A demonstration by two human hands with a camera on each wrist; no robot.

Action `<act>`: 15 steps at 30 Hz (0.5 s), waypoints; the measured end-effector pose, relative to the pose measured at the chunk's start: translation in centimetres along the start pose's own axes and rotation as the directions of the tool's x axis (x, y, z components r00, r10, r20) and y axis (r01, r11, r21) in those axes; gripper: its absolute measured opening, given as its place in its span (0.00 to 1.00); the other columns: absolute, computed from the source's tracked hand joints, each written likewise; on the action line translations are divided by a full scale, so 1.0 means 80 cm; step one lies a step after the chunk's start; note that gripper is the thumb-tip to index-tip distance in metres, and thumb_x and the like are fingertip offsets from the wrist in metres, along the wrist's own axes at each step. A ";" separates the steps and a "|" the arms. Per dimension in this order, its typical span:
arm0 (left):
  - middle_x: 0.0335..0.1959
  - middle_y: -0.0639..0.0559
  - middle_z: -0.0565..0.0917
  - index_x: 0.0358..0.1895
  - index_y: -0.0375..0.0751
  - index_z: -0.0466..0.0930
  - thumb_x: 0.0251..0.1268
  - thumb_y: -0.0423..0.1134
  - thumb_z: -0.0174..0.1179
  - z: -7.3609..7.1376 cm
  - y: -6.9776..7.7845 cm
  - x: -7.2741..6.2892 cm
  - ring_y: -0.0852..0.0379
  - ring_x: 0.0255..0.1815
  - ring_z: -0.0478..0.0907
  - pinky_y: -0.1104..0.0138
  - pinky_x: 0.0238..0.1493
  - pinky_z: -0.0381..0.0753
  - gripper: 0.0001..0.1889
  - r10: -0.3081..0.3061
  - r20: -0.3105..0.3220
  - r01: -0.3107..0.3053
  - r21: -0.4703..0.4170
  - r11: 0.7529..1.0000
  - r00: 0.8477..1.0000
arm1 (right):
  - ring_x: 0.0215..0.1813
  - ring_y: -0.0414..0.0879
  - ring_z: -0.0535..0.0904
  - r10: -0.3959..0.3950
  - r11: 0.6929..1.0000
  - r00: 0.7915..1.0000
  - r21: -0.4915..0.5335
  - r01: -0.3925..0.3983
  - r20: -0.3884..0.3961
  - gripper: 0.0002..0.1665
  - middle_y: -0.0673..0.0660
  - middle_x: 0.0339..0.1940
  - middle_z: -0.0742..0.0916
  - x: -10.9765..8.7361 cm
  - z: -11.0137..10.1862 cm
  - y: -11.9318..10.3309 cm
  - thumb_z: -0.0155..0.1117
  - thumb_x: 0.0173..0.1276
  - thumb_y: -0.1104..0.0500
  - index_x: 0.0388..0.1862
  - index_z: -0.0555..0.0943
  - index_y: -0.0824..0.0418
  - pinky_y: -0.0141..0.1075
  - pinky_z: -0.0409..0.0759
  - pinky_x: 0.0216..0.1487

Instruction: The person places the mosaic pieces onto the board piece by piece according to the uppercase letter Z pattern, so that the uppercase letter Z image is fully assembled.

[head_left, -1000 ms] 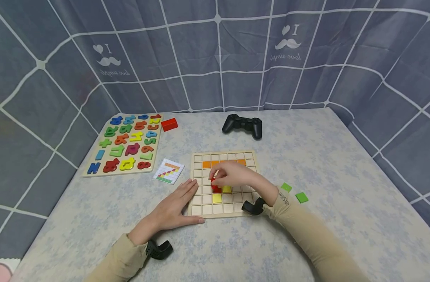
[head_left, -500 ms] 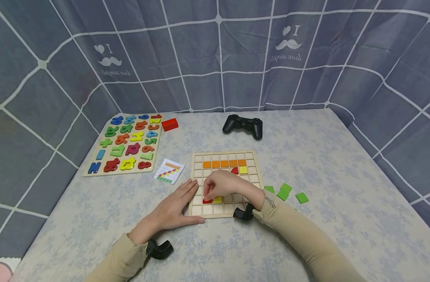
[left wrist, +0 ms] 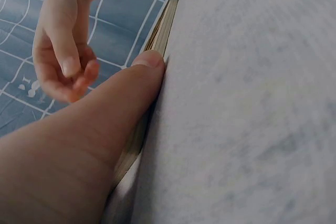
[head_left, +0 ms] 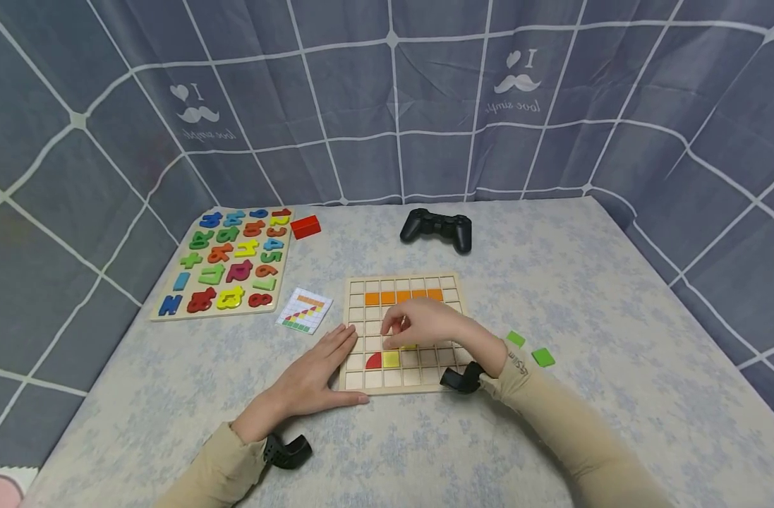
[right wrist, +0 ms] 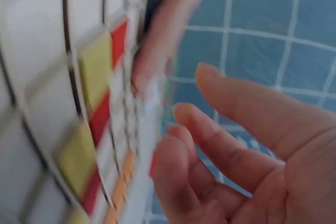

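Observation:
A wooden grid board lies mid-table with a row of orange tiles in its upper part. In its lower left part, a red quarter-round piece sits beside a yellow square tile. My left hand rests at the board's left edge, fingers extended and thumb along the near corner. Above the board's middle hovers my right hand, its fingers loosely bent. In the right wrist view, nothing lies between thumb and fingertips, and yellow and red pieces run diagonally. The right hand hides part of that diagonal in the head view.
Left of the board lies a pattern card. Green square tiles lie to the right. Farther back are a number puzzle board, a red block and a black game controller. A tiled-print curtain surrounds the table.
My right hand came down to the left with a red piece, left it beside the lower yellow tile, then moved back up and right. The left hand stayed still.

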State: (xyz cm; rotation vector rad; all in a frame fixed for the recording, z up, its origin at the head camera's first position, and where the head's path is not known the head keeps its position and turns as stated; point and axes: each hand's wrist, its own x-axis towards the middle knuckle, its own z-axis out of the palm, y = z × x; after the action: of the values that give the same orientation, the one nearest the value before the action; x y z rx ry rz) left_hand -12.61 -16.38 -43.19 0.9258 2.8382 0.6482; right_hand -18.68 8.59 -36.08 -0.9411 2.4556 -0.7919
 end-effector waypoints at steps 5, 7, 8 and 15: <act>0.75 0.48 0.52 0.73 0.38 0.52 0.49 0.73 0.55 0.000 0.001 0.000 0.54 0.75 0.43 0.54 0.70 0.55 0.55 0.010 -0.011 -0.010 -0.002 1.000 1.000 | 0.35 0.40 0.79 -0.016 0.997 1.000 0.072 0.015 0.002 0.14 0.46 0.31 0.82 -0.032 -0.032 0.023 0.65 0.63 0.51 0.42 0.83 0.57 0.35 0.77 0.38; 0.75 0.48 0.52 0.73 0.38 0.52 0.49 0.73 0.56 0.000 0.001 0.000 0.53 0.75 0.43 0.54 0.70 0.55 0.55 0.014 -0.014 -0.014 -0.006 1.000 1.000 | 0.37 0.42 0.79 0.000 0.995 1.000 0.101 0.001 -0.008 0.15 0.47 0.32 0.82 -0.045 -0.042 0.037 0.65 0.63 0.51 0.45 0.83 0.59 0.37 0.78 0.41; 0.74 0.47 0.52 0.73 0.37 0.53 0.49 0.73 0.56 0.001 0.001 0.000 0.53 0.75 0.44 0.54 0.70 0.55 0.55 0.017 -0.017 -0.017 -0.006 1.000 1.000 | 0.38 0.43 0.79 0.004 0.993 1.000 0.119 -0.003 -0.012 0.17 0.48 0.33 0.82 -0.052 -0.046 0.044 0.65 0.64 0.52 0.46 0.82 0.61 0.38 0.78 0.42; 0.75 0.48 0.52 0.73 0.38 0.52 0.49 0.74 0.56 0.001 0.000 0.000 0.54 0.75 0.43 0.55 0.70 0.55 0.55 0.007 -0.014 -0.007 -0.003 1.000 1.000 | 0.41 0.47 0.79 0.017 0.976 1.000 0.217 -0.014 -0.014 0.20 0.53 0.37 0.83 -0.089 -0.065 0.106 0.64 0.65 0.57 0.52 0.78 0.68 0.39 0.79 0.43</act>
State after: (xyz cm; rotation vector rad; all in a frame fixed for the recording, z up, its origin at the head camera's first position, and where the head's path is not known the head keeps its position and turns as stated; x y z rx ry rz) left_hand -12.56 -16.34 -43.26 0.9353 2.8466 0.6614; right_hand -20.54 20.71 -36.31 -0.8365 2.3277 -1.0406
